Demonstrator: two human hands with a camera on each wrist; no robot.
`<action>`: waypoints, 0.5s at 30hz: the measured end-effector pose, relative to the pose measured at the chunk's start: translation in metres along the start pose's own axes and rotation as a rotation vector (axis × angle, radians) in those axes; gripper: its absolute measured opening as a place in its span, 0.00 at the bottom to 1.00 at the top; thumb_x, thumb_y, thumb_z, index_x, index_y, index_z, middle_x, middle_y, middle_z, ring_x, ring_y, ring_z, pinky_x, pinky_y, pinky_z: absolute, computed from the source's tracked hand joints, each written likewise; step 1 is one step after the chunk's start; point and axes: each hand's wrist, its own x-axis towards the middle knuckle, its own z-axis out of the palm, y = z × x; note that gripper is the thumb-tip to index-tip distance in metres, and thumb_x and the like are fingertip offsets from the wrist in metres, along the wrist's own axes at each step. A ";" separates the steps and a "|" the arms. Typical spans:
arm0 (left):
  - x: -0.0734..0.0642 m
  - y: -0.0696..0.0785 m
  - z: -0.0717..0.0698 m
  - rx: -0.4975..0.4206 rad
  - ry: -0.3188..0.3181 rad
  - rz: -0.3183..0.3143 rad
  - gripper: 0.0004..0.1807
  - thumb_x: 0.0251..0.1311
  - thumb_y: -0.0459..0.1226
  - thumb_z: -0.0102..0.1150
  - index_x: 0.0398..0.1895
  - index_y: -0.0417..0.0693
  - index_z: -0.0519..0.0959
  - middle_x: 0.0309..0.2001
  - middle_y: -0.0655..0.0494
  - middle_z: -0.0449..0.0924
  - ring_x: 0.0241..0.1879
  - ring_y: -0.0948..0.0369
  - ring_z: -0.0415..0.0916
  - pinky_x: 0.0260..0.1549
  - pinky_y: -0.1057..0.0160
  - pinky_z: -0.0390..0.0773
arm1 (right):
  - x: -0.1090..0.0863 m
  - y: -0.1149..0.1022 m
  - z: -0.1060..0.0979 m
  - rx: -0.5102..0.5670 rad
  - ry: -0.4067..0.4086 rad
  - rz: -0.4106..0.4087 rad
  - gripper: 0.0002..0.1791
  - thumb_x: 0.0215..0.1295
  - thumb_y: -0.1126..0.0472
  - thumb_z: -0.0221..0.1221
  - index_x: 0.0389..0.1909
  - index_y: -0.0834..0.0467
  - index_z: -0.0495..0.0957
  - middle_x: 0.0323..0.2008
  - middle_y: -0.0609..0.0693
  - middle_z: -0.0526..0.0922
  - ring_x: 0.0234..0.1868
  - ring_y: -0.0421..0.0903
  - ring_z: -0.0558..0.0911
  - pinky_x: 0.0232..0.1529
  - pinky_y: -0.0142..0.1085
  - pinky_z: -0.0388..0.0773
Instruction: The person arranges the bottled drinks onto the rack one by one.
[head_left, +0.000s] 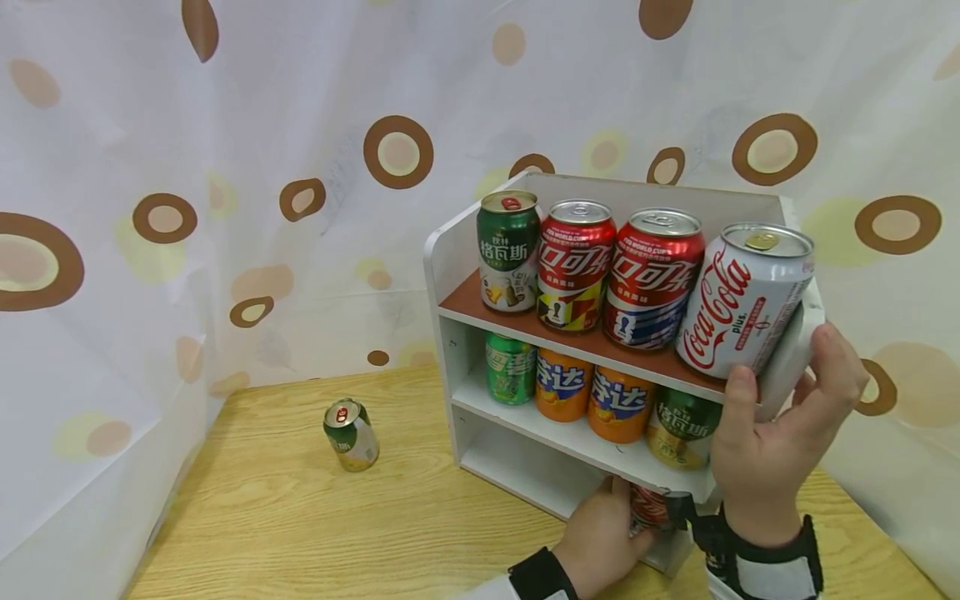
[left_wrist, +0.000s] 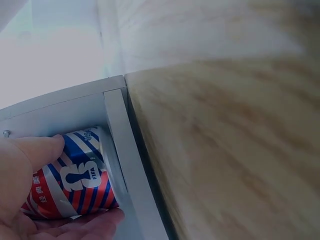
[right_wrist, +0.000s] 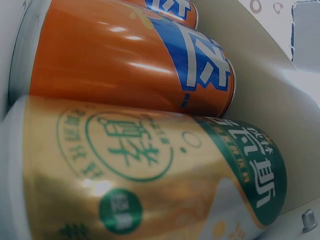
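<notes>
A white three-tier shelf rack stands at an angle on the table. My left hand is in its bottom tier at the right end, holding a red cola can. The thumb lies on one side of that can and the fingers on the other; its base is close to the bottom board. My right hand grips the rack's right side panel, thumb in front and fingers around the outer side. The thumb tip is right at the foot of a white Coca-Cola Plus can on the top tier.
Two red cola cans and a green-and-white kvass can share the top tier. The middle tier holds a green can, two orange Fanta cans and a green-and-gold kvass can. Another kvass can stands on the wooden table, left of the rack.
</notes>
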 end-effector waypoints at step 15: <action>-0.004 -0.019 -0.019 0.015 -0.089 0.109 0.39 0.65 0.53 0.67 0.73 0.44 0.67 0.61 0.56 0.80 0.54 0.70 0.79 0.45 0.75 0.79 | -0.001 0.003 -0.003 -0.036 -0.030 -0.012 0.31 0.71 0.47 0.60 0.56 0.69 0.64 0.59 0.62 0.69 0.64 0.55 0.70 0.61 0.27 0.72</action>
